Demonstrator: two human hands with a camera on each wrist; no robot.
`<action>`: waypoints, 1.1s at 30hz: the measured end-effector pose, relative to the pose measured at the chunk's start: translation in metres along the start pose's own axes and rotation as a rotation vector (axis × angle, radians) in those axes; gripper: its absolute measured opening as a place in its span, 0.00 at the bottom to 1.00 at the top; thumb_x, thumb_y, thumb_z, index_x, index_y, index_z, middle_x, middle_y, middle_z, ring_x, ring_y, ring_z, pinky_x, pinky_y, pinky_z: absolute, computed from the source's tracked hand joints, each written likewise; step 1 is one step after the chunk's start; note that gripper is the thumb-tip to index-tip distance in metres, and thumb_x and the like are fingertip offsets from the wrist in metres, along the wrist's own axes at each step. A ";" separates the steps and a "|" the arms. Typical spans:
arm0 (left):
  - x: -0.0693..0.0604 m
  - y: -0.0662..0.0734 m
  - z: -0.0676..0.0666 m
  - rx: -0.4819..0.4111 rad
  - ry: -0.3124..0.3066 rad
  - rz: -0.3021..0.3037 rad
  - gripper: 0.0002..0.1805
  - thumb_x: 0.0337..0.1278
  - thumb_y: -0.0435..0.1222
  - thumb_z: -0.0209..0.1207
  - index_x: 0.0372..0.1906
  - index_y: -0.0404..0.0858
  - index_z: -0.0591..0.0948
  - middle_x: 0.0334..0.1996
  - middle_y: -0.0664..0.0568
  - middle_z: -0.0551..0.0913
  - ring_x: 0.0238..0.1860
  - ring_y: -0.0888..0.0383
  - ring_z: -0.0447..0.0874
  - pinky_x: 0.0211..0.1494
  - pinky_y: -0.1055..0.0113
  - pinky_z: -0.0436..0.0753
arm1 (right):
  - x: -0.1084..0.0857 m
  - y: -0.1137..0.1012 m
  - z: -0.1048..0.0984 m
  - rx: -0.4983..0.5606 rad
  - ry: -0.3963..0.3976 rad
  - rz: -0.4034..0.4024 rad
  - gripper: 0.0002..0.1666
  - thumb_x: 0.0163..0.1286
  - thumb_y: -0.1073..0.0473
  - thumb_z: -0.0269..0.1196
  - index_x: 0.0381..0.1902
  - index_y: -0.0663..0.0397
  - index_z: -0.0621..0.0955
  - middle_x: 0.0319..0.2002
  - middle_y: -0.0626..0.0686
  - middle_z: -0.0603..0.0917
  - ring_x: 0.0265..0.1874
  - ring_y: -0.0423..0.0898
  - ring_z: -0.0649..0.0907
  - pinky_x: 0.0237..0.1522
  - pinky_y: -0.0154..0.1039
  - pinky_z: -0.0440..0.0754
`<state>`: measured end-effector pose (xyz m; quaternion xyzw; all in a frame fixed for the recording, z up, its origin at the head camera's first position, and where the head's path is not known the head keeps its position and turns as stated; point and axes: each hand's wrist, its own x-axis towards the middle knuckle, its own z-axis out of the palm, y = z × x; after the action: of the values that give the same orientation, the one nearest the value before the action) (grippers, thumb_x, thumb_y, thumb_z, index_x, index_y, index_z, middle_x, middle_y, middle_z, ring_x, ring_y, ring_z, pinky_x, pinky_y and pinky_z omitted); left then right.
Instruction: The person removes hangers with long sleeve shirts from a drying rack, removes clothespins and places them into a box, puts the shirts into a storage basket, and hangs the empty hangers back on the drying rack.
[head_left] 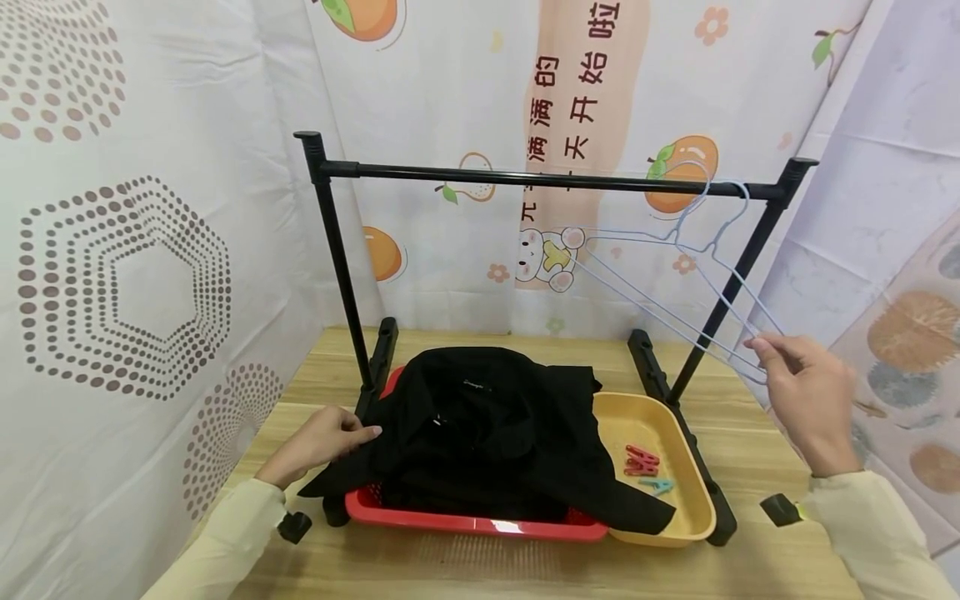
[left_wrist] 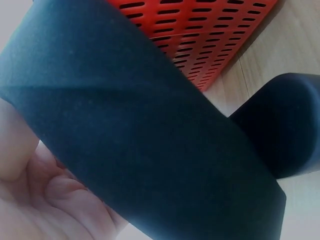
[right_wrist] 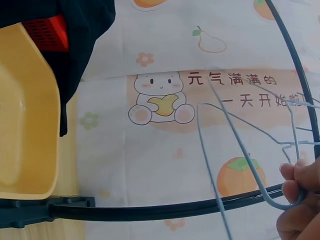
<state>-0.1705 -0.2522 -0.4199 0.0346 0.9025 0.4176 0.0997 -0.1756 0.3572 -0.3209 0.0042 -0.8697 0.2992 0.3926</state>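
Observation:
A black shirt, its neck label showing, lies heaped over a red basket. My left hand pinches the shirt's edge at the left. In the left wrist view, a dark sleeve crosses in front of my curled fingers and hides part of them. Two light blue wire hangers hook over the black rail at its right end. My right hand grips the right end of a hanger between thumb and fingers. The right wrist view shows the hanger's wire running into that grip.
A black rack stands over the basket on the wooden table. At the right, a yellow tray holds red clothespins and a teal clothespin; a sleeve overlaps its rim. Printed curtains hang behind and at the sides.

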 end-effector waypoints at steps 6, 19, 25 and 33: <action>0.000 0.000 0.001 0.002 0.002 0.001 0.22 0.69 0.50 0.64 0.24 0.38 0.80 0.20 0.53 0.74 0.23 0.57 0.70 0.26 0.64 0.70 | -0.005 0.009 0.005 -0.024 -0.034 -0.032 0.10 0.73 0.59 0.67 0.44 0.59 0.91 0.31 0.28 0.78 0.25 0.21 0.73 0.31 0.22 0.68; 0.001 -0.001 0.000 0.024 0.000 0.003 0.22 0.69 0.50 0.64 0.25 0.39 0.81 0.20 0.53 0.73 0.23 0.57 0.71 0.28 0.63 0.71 | -0.010 0.017 0.007 -0.008 -0.091 0.042 0.15 0.77 0.54 0.63 0.48 0.58 0.90 0.35 0.34 0.84 0.29 0.14 0.74 0.32 0.20 0.70; 0.003 -0.003 0.000 0.026 0.017 0.001 0.22 0.68 0.51 0.65 0.25 0.39 0.81 0.19 0.54 0.74 0.22 0.58 0.70 0.27 0.64 0.71 | -0.015 0.014 0.007 0.098 -0.042 0.115 0.16 0.73 0.51 0.68 0.53 0.53 0.87 0.37 0.42 0.82 0.17 0.26 0.72 0.19 0.26 0.67; -0.002 -0.011 -0.003 0.047 0.058 0.030 0.21 0.65 0.54 0.66 0.29 0.40 0.85 0.22 0.52 0.78 0.21 0.57 0.73 0.25 0.63 0.75 | -0.042 0.009 0.011 0.106 -0.038 0.154 0.22 0.70 0.53 0.71 0.51 0.59 0.73 0.28 0.53 0.74 0.20 0.38 0.70 0.22 0.30 0.67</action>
<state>-0.1693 -0.2619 -0.4264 0.0383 0.9138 0.3987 0.0665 -0.1559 0.3491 -0.3597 -0.0361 -0.8577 0.3739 0.3512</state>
